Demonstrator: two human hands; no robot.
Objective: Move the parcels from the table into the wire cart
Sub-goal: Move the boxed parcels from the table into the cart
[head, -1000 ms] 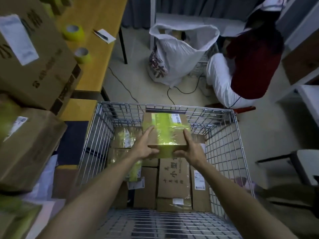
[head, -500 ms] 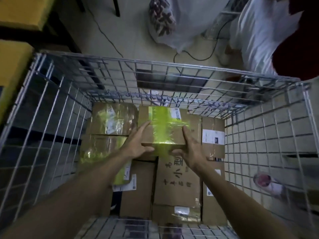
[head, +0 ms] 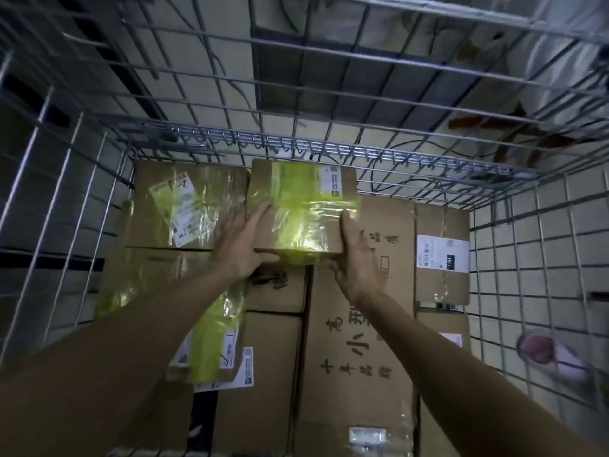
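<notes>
Inside the grey metal wire cart (head: 346, 150), seen from the head camera, two bare forearms reach down past the near rim toward the far mesh wall. Between the hands is a small brown cardboard parcel (head: 306, 192), banded with glossy yellow-green tape and bearing a white printed label at its far right corner. The left grip (head: 244, 245) grasps the parcel's near left corner, with the fingers laid along the left side and the thumb hooked at the near lower edge. The right grip (head: 357, 262) grasps the near right corner, with the thumb upright against the right side and the fingers tucked beneath the near edge. The parcel lies roughly level at the far middle of the cart, over a layer of cartons stacked there; whether its underside touches them cannot be told. Just to its left is a brown carton with yellow tape and a slanted white label (head: 184, 206). Beneath it and to its right lies a long brown carton printed with black Chinese characters (head: 359, 351), and by the right wall sits a brown carton with a white barcode label (head: 441, 258). Under the left forearm a yellow-taped carton (head: 214, 341) overlaps a plain brown carton (head: 263, 374). Pale floor tiles (head: 560, 225) show through the mesh. Beyond the right wall is a blurred pink-and-white object (head: 547, 357), too indistinct to identify.
</notes>
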